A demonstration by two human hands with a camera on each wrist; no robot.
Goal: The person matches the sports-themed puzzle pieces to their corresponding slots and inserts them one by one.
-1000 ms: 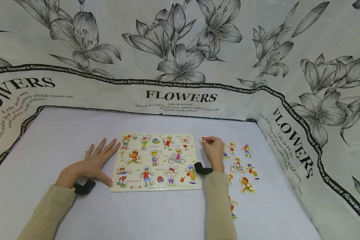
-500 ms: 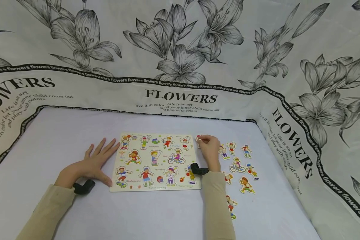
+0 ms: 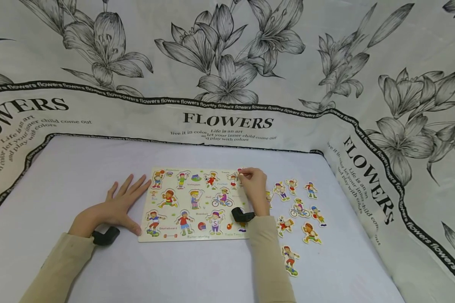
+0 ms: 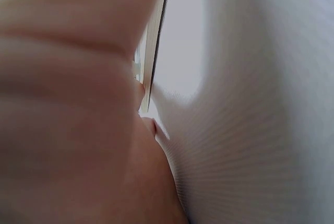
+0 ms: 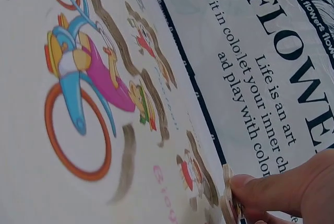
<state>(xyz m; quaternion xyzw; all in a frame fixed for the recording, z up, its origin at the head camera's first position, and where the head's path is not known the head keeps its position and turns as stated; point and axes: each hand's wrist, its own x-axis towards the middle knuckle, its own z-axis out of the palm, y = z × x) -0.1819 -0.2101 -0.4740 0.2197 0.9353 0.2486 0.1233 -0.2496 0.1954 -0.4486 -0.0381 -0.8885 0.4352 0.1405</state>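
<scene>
A cream wooden peg puzzle board point(image 3: 183, 203) with printed sports children lies flat on the table. My left hand point(image 3: 115, 210) rests spread at its left side, fingertips and thumb right at the edge; the left wrist view shows mostly palm and the board's edge point(image 4: 153, 46). Above the board's top right corner, my right hand point(image 3: 255, 185) pinches a small wooden puzzle piece point(image 5: 226, 203) between thumb and fingers. The piece is seen edge-on in the right wrist view, close to the tennis player recess point(image 5: 195, 174). Its picture is mostly hidden by the fingers.
Several loose puzzle pieces lie right of the board, among them a cyclist point(image 3: 299, 208), a runner point(image 3: 311, 233) and a skateboarder point(image 3: 290, 261). A white tablecloth point(image 3: 197, 273) covers the table. Flower-printed cloth point(image 3: 227, 126) stands around its back and sides.
My right hand has moved left with the pinched piece, from beside the board to over its top right corner. More loose pieces show behind the arm. My left hand has stayed put.
</scene>
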